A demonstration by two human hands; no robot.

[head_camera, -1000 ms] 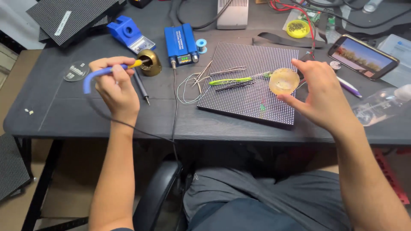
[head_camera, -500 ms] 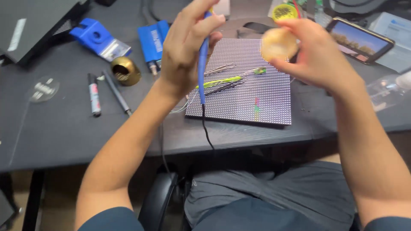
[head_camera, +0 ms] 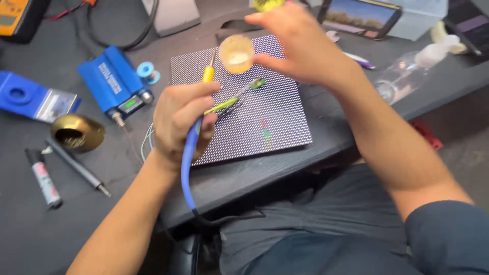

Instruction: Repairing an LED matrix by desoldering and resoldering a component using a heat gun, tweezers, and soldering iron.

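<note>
Above the dotted panel, the left hand grips the soldering iron; the right hand pinches a flux tin. Tip not yet dipped.

Left hand curled in a closed grip — right hand raised, fingers pinched.

My left grip hides the middle of the soldering iron, and its tip is too blurred to tell whether it touches the small round tin. My right hand is smeared by motion. At the far left, the orange meter is cut off by the edge.
</note>
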